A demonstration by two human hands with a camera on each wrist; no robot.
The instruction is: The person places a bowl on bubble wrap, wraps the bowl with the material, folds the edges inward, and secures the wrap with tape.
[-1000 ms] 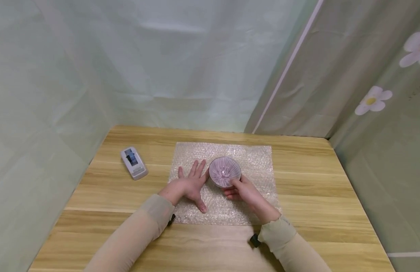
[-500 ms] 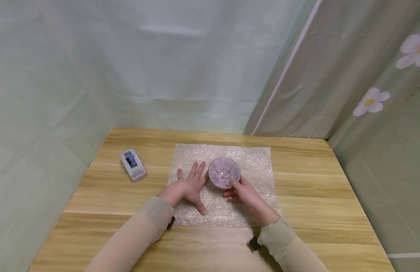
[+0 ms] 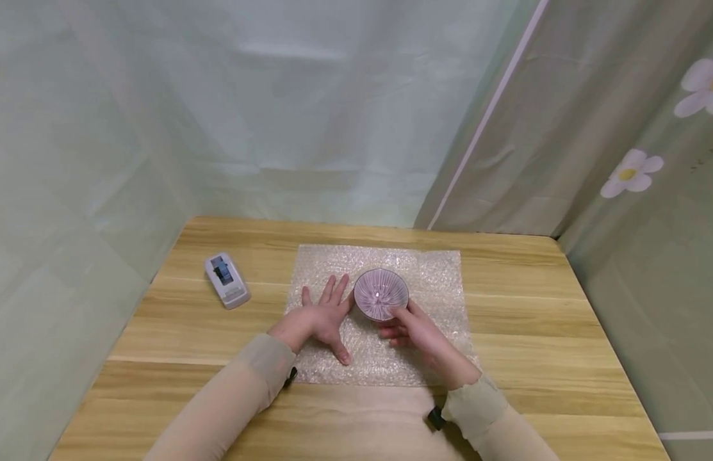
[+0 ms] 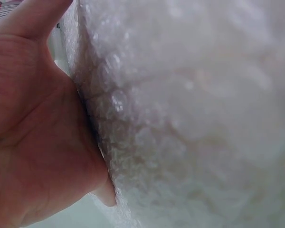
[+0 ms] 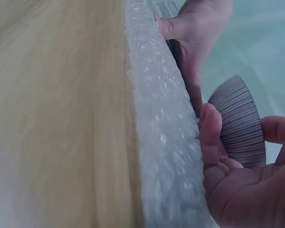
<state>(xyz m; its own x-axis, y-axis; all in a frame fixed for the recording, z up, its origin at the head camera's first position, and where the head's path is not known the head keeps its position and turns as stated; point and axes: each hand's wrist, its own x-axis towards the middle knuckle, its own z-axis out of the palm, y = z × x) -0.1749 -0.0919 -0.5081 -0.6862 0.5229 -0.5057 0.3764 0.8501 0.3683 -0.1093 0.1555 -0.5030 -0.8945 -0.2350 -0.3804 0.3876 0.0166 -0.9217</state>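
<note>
Head view: Wooden table (image 3: pixel 523 307), light brown with darker grain running crosswise; far corners rounded. Pale green curtain (image 3: pixel 333 115) hangs behind the far edge, with soft creases; a greyer panel (image 3: pixel 506 141) to the right, a white stripe (image 3: pixel 487 115) slanting down between them. White flowers (image 3: pixel 631 173) with yellow centres printed at far right; small lettering there too faint to read. Bubble wrap (image 3: pixel 431 269) lies flat across the table's middle. Grey-white device (image 3: pixel 228 280) rests on bare wood, left of the wrap. Left hand (image 3: pixel 327 317): fingers spread wide on the wrap, index finger reaching to the bowl's side; contact cannot be told. Right hand (image 3: pixel 416 326): holds the bowl (image 3: pixel 382 294) at its near right, thumb over the rim. Bowl is over the wrap, mouth up, lined with purplish rays. Both sleeves (image 3: pixel 266 362) pale.

Left wrist view: left palm beside the wrap, thin shadow along the join; wrap surface bumpy, blurred toward the right. Striped sliver of bowl at the top left corner.

Right wrist view: wood, wrap and pale green backdrop in turn. Right fingers under the bowl's ribbed outer wall, thumb at the rim; whether its base touches the wrap cannot be told.
</note>
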